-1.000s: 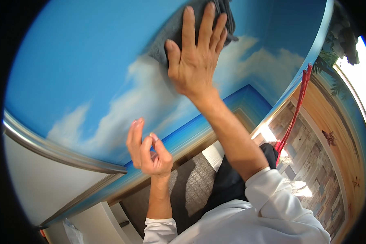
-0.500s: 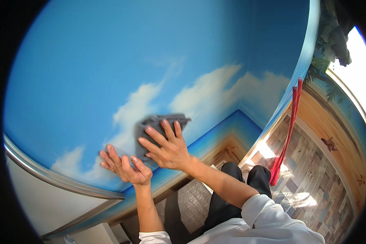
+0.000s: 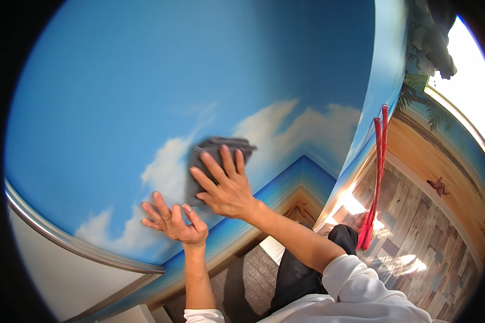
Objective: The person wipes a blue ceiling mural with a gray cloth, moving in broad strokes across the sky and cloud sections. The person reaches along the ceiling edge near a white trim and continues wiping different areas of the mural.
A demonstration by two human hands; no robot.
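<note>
The right hand (image 3: 229, 191) is pressing a grey cloth (image 3: 210, 161) flat against a wall (image 3: 199, 81) painted with blue sky and white clouds; its fingers (image 3: 227, 161) are lying spread wide over the cloth's lower part, palm to the wall, not curled around it. The cloth is showing above and to the left of those fingers, over a painted cloud (image 3: 167, 167). The left hand (image 3: 173, 222) is resting open on the wall just below and left of the right one, its fingers (image 3: 159, 204) fanned out and holding nothing, the 2 hands close but not clearly touching. Both forearms are coming up from white sleeves (image 3: 355, 280) at the lower edge. Below the hands a darker blue band (image 3: 285, 180) is running along the foot of the painting, and a grey curved rail (image 3: 64, 242) is sweeping past well to the left of the left fingers. Well to the right of the right fingers, a red mop (image 3: 377, 183) is leaning upright near the wall's sunlit corner, its head lying on a wood-plank floor (image 3: 425, 253).
</note>
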